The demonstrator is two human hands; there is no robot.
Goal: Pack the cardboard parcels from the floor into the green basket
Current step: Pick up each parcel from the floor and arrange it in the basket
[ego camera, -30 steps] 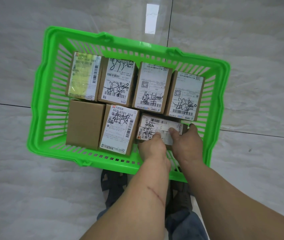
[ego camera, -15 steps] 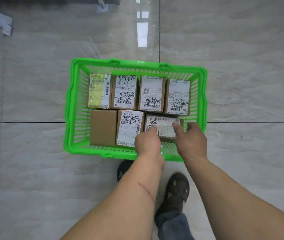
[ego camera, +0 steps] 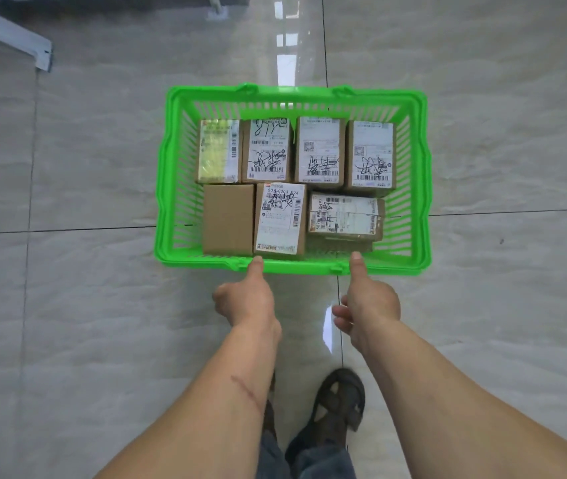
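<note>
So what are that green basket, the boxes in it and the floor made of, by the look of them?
The green basket looks like moulded plastic: uniform bright colour, slotted walls, a slight sheen. The parcels, such as the plain one, look like matte brown cardboard, most with white paper labels stuck on. The floor seems to be polished stone or glazed tile: grey veining, thin dark joints and glossy reflections of light.

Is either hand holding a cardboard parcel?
No: left hand and right hand are empty, outside the green plastic basket.

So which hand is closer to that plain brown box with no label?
Left. The left hand is just below-right of the plain box; the right hand is farther right.
</note>
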